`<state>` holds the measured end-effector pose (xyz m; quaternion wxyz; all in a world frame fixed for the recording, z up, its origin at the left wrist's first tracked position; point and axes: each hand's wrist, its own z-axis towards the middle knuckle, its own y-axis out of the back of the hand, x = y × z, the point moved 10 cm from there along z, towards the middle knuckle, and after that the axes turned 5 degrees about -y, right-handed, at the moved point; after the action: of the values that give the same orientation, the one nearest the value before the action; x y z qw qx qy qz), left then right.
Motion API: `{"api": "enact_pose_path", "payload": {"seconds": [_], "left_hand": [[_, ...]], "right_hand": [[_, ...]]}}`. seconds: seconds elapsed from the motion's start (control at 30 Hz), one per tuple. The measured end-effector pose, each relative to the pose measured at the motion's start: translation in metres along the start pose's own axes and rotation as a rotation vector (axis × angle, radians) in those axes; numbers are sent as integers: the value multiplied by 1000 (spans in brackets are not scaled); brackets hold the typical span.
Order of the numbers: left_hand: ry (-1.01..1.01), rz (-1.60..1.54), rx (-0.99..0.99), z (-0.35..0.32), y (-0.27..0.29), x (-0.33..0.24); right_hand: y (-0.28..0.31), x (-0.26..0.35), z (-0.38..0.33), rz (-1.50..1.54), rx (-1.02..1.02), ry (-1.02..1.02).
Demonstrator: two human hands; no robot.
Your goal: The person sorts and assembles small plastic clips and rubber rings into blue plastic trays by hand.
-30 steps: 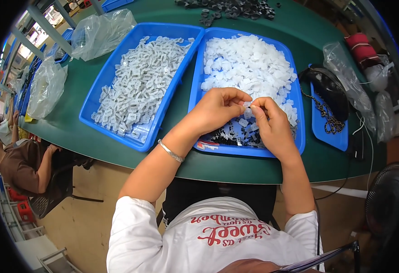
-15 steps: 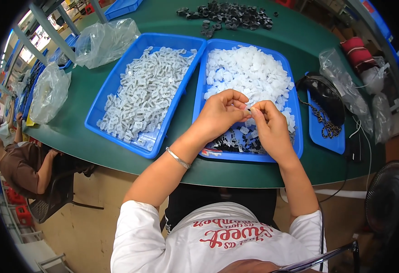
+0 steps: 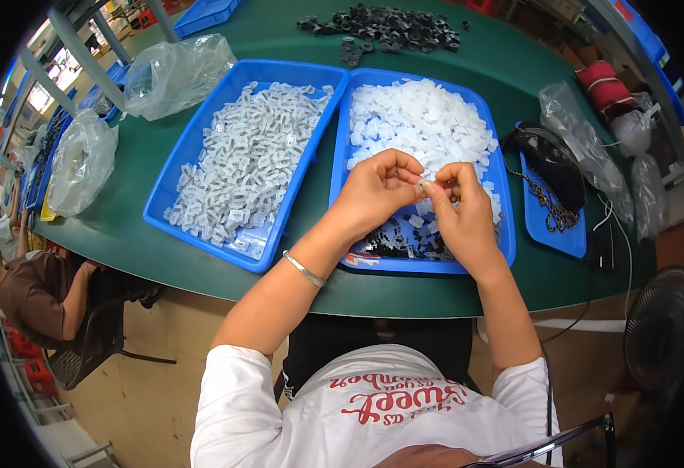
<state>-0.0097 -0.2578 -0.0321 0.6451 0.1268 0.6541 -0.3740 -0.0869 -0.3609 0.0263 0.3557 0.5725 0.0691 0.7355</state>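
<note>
- Right then, held a tiny white plastic piece between both hands, above the near part of the right blue tray.
- Left hand curled up, fingertips pinched on the tiny piece from the left.
- Right hand curled too, fingertips pinched on the same piece from the right.
- Both hands close together, touching at the fingertips.
- Wore a thin silver bracelet on the left wrist.
- Right blue tray heaped with small white plastic bits at the far end, with little black parts at the near end, just under the hands.
- Left blue tray just beside the right one, full of pale clip-like pieces.
- Both trays sat on a green table.
- Pile of black rings lay far off on the table, well apart from the hands.
- Small blue tray to the right, with a black bag and a chain on it.
- Clear plastic bags lay to the far left.
- More clear bags lay to the right.
- Another person in a brown shirt sat far to the left.
- Black fan stood near, on the right.
</note>
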Motion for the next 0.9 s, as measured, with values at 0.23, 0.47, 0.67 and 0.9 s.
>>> {"api": "enact_pose_path", "payload": {"seconds": [0.23, 0.47, 0.67, 0.9], "left_hand": [[76, 2, 106, 0, -11, -1], [83, 45, 72, -2, -5, 7], [118, 141, 73, -4, -6, 5], [162, 75, 84, -3, -7, 12]], "right_hand": [[-4, -8, -1, 207, 237, -151], [33, -27, -7, 36, 232, -189], [47, -40, -27, -310, 328, -108], [34, -42, -34, -488, 448, -29]]}}
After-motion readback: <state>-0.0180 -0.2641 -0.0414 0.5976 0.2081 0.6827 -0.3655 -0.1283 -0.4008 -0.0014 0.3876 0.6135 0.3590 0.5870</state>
